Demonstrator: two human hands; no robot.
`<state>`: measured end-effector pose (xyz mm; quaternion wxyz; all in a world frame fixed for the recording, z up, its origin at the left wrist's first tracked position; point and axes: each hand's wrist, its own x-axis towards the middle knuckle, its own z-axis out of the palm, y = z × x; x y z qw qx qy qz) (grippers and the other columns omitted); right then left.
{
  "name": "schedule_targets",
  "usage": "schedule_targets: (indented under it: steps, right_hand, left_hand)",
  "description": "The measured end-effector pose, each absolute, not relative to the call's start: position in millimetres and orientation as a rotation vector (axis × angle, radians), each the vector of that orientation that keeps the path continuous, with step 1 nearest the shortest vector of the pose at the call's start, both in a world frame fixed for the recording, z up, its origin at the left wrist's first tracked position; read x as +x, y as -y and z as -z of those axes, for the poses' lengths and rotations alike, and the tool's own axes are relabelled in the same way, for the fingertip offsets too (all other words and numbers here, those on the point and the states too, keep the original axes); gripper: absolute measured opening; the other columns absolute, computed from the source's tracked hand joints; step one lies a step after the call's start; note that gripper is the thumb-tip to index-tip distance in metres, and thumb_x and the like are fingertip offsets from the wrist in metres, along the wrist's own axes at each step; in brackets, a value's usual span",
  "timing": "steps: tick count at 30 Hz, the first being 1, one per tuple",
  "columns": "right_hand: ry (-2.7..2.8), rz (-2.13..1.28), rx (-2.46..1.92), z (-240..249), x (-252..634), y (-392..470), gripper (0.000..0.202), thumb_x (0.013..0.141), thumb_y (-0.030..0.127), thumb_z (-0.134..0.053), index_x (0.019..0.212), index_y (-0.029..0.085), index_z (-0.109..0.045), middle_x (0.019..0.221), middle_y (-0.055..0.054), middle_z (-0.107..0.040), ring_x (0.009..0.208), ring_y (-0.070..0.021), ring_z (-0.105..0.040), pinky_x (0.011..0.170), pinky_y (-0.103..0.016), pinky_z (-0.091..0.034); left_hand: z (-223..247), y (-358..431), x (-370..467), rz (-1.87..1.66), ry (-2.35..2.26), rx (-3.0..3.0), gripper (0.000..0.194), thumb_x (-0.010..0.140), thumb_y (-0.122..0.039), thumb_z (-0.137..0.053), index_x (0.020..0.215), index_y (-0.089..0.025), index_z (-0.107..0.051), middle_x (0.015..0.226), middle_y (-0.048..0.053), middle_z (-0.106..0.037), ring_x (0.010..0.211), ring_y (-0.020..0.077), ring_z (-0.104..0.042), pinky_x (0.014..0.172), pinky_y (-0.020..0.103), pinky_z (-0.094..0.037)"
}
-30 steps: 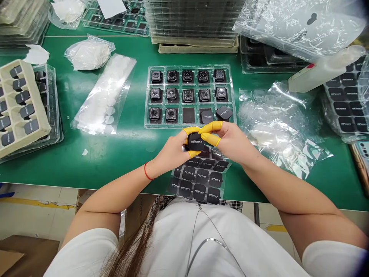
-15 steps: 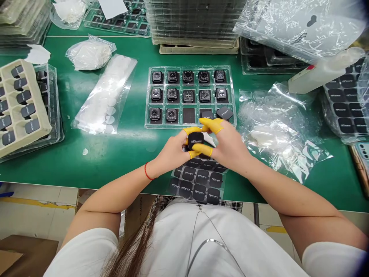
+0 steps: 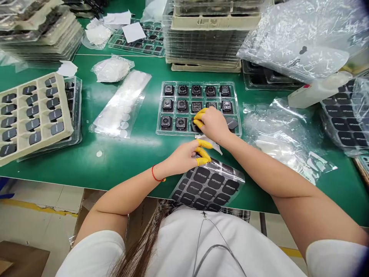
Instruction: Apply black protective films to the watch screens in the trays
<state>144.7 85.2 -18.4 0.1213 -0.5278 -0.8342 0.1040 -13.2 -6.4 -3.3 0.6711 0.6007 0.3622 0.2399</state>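
Note:
Yellow finger covers are on both hands. My right hand (image 3: 213, 123) is over the front middle of a clear compartment tray (image 3: 158, 111), its fingertips pinched on a dark watch piece (image 3: 195, 124) that they partly hide. Round-dialled black watch units (image 3: 181, 123) sit in the other compartments. My left hand (image 3: 191, 154), its fingers curled with their tips apart, is at the upper edge of a sheet of black HiFuture stickers (image 3: 215, 180); whether it grips the sheet is hard to see. A loose black square piece (image 3: 231, 123) rests tilted at the tray's front right.
At the left, a beige tray (image 3: 43, 132) holds black pieces. Tall stacks of trays (image 3: 203, 46) stand at the back. Plastic bags (image 3: 279, 130) and a white bottle (image 3: 317, 92) lie right; a strip of round white stickers (image 3: 121, 107) lies left of the tray.
My right hand has moved forward to the tray with the black piece that was between both hands. My left hand has come off that piece, down to the sticker sheet. The camera view has shifted.

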Motion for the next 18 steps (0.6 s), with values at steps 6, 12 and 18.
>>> schedule_targets:
  steps: [6, 12, 18]
  right_hand:
    - [2.682, -0.254, -1.566, 9, 104, -86, 0.032, 0.092, 0.030, -0.056, 0.115, 0.010, -0.067, 0.107, -0.018, -0.067, 0.100, -0.0306, -0.060, 0.080, -0.039, -0.043]
    - [2.410, -0.721, -1.560, 11, 103, -93, 0.032, 0.077, 0.021, -0.072, 0.108, 0.014, -0.067, 0.108, -0.009, -0.064, 0.093, -0.0202, -0.061, 0.081, -0.031, -0.048]
    - [2.128, -0.728, -1.403, -22, 151, -52, 0.020, 0.075, 0.014, -0.066, 0.094, 0.019, -0.069, 0.096, -0.006, -0.061, 0.084, -0.0182, -0.058, 0.075, -0.033, -0.050]
  left_hand:
    - [1, 7, -15, -0.567, -0.632, 1.310, 0.037, 0.076, 0.001, -0.057, 0.109, -0.013, -0.058, 0.094, 0.007, -0.070, 0.090, 0.0141, -0.067, 0.081, 0.029, -0.052]
    - [-1, 3, -15, -0.541, -0.703, 1.204, 0.012, 0.083, -0.009, -0.061, 0.095, -0.012, -0.061, 0.094, 0.009, -0.068, 0.090, 0.0153, -0.067, 0.084, 0.032, -0.052]
    - [1, -1, -14, -0.624, -0.848, 1.113, 0.041, 0.092, -0.037, -0.059, 0.121, -0.012, -0.045, 0.082, 0.005, -0.069, 0.082, 0.0156, -0.066, 0.084, 0.035, -0.051]
